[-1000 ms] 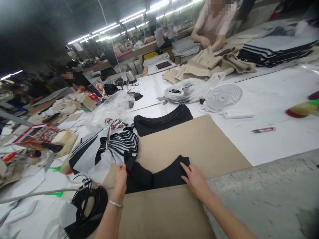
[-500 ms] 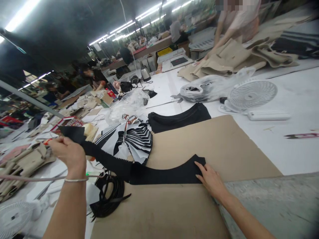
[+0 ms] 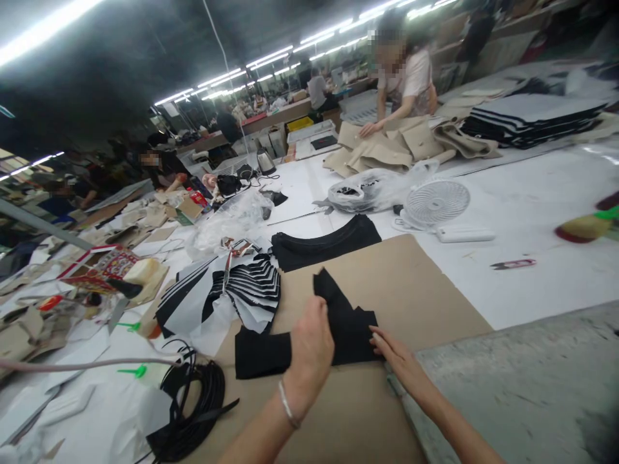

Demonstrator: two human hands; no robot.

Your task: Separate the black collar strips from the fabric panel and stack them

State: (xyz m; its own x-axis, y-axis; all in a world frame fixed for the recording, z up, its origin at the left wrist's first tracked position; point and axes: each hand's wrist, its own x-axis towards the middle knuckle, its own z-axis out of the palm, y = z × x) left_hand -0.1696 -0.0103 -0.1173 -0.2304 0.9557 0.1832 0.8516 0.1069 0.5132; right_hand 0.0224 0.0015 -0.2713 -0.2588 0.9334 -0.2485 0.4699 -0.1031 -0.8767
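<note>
A black fabric piece (image 3: 271, 351) lies on a sheet of brown card (image 3: 396, 290), near the card's front left part, with one end folded up and over its middle. The left hand (image 3: 312, 345) rests on top of that fabric with the fingers drawn together around the folded-over flap; whether they actually pinch it cannot be told, since the hand's back hides them. The right hand (image 3: 399, 357) lies flat and spread at the fabric's right edge, fingertips touching it. Just behind the fabric on the card's far edge sits a black stack (image 3: 324, 241) of cut pieces. To the left of the card, a striped bundle (image 3: 242, 293) of black-and-white pieces overlaps the card's left edge, close to the fabric's left end. A coil of black cord (image 3: 193, 406) lies off the card's front left corner. Beyond the card's right far corner stand a white fan (image 3: 435, 203) and a plastic bag (image 3: 372, 190); red snips (image 3: 512, 263) lie to the card's right on the white table (image 3: 556, 283). Far behind the card, another person (image 3: 406, 80) handles beige cloth (image 3: 387, 148).
</note>
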